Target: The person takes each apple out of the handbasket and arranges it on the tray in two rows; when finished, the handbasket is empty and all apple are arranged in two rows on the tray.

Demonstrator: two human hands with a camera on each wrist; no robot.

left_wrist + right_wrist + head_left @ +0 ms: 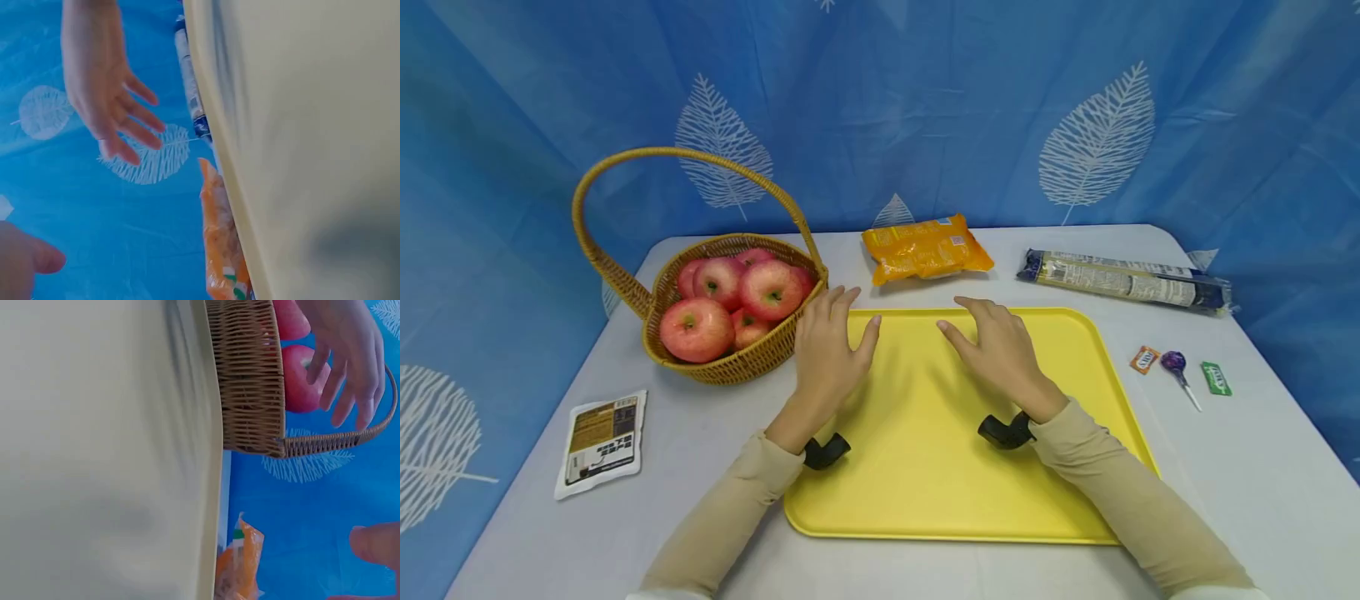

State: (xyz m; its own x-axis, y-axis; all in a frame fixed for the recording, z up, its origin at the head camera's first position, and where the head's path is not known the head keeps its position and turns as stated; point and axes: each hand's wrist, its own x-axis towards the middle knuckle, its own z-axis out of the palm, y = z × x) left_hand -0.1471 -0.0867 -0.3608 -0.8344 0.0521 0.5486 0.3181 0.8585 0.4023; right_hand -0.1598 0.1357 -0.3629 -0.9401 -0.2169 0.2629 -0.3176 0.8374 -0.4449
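Observation:
Both hands hover above a yellow tray (917, 500), holding nothing. My left hand (833, 346) is over the tray's left side, fingers extended and thumb apart, close to a wicker basket (760, 358) of red apples (697, 330). Over the tray's right half is my right hand (1000, 350), its fingers also loosely extended with the thumb spread. In the left wrist view the right hand (103, 81) appears with relaxed fingers; the right wrist view has the left hand (350, 356) in front of the apples. Beyond the tray lies an orange snack packet (925, 250).
A long clear-and-blue package (1120, 279) lies at the back right. An orange-wrapped candy (1145, 359), a purple lollipop (1174, 363) and a green-wrapped candy (1216, 378) lie right of the tray. A white pouch (602, 442) is at the left, and the basket's tall handle (700, 156) arches up.

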